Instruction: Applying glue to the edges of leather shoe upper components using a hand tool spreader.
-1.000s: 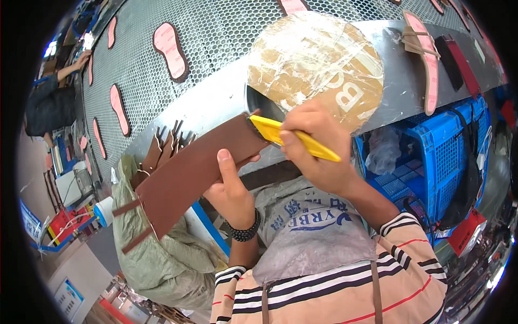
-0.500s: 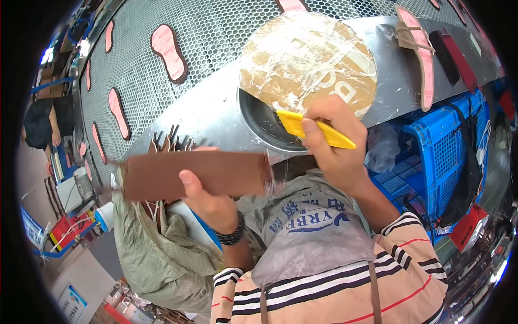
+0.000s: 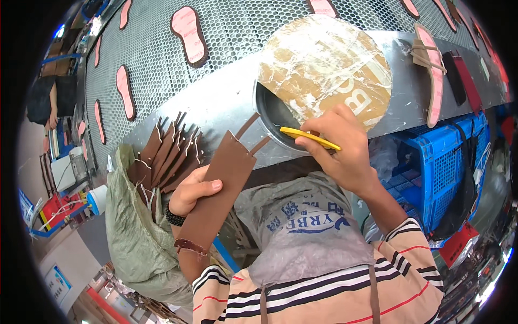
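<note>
My left hand point(image 3: 194, 190) is closed on a long brown strap piece point(image 3: 220, 186), thumb on top. The piece slants, with two narrow tabs at its upper end and a small band at its lower end. Between the fingers and thumb of my right hand point(image 3: 341, 147) is a yellow scraper point(image 3: 310, 137), seen nearly edge-on. Its tip is over the rim of a round metal basin point(image 3: 273, 102). A round cardboard disc point(image 3: 326, 70), smeared with whitish glue, covers most of the basin.
Several brown strap pieces point(image 3: 168, 154) fan out over a green sack point(image 3: 132, 216) at left. Pink insoles point(image 3: 188, 33) with dark edges lie on a perforated metal belt point(image 3: 148, 48). At right, a banded pink insole point(image 3: 431, 73) lies on the metal table above a blue crate point(image 3: 442, 173).
The brown strap piece has turned from level to a steep slant in my left hand. The scraper has tipped from broad side to nearly edge-on. The view has shifted slightly.
</note>
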`<state>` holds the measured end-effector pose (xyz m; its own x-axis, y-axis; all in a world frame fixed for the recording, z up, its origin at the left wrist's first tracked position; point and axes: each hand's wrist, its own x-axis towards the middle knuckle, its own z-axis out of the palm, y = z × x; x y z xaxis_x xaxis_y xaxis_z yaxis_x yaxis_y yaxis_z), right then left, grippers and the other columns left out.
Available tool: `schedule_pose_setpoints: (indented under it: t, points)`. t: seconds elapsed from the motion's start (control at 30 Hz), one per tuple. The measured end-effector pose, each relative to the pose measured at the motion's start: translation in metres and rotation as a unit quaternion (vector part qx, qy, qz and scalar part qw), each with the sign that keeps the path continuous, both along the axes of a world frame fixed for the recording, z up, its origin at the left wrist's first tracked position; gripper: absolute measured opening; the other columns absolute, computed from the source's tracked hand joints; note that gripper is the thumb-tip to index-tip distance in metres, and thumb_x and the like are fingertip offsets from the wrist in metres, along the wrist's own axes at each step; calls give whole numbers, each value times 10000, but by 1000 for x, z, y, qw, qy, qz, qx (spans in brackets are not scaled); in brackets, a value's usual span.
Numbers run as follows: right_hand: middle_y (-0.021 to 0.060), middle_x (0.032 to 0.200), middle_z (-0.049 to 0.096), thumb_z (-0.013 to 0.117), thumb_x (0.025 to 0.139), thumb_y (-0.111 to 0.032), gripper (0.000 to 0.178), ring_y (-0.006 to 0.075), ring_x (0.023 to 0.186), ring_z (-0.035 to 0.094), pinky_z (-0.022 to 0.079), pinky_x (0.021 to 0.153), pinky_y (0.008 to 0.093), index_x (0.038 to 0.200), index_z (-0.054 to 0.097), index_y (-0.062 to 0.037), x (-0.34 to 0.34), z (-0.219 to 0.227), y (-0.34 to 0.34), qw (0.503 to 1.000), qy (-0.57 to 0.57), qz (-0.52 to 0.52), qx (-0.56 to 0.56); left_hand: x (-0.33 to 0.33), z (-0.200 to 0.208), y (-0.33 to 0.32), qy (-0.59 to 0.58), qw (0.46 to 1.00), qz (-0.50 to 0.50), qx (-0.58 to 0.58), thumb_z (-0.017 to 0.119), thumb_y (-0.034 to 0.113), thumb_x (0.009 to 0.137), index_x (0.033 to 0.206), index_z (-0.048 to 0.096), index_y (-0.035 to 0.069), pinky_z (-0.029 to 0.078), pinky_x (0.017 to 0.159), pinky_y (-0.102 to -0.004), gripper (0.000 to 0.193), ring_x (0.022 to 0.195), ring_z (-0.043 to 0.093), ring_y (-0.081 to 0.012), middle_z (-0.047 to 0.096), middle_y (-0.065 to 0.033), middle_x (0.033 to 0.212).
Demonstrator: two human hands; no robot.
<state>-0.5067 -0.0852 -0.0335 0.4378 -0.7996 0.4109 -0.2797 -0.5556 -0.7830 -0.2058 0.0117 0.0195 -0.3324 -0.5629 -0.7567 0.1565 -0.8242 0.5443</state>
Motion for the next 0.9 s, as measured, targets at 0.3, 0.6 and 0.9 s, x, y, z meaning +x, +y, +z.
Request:
schedule_pose_setpoints:
  t: [0.3, 0.6, 0.9]
  points:
    - [83, 818, 638, 752, 828, -63, 137, 233, 748, 581, 455, 692, 328, 910, 654, -17, -8, 7, 3, 986, -39, 2, 162, 0, -2, -15, 11, 998, -61, 16, 611, 226, 908, 1384, 456, -70, 457, 839, -229, 582, 989, 602, -101, 621, -92, 1179]
    - [42, 793, 636, 820, 771, -151, 193, 163, 734, 549, 417, 659, 266, 890, 725, -32, -11, 28, -16, 991, -111, 66, 42, -12, -6, -16, 77, 995, -65, -14, 593, 181, 898, 1561, 205, -23, 305, 1105, -271, 795, 1340, 430, -154, 437, -119, 1485]
    - [-9, 778, 645, 848, 660, -203, 250, 163, 671, 522, 408, 574, 270, 857, 763, -75, 8, 20, -6, 976, -85, 146, -139, -20, -6, -18, 105, 994, -27, 23, 599, 144, 863, 1561, 212, -18, 350, 1083, -279, 814, 1301, 476, -163, 452, -133, 1470]
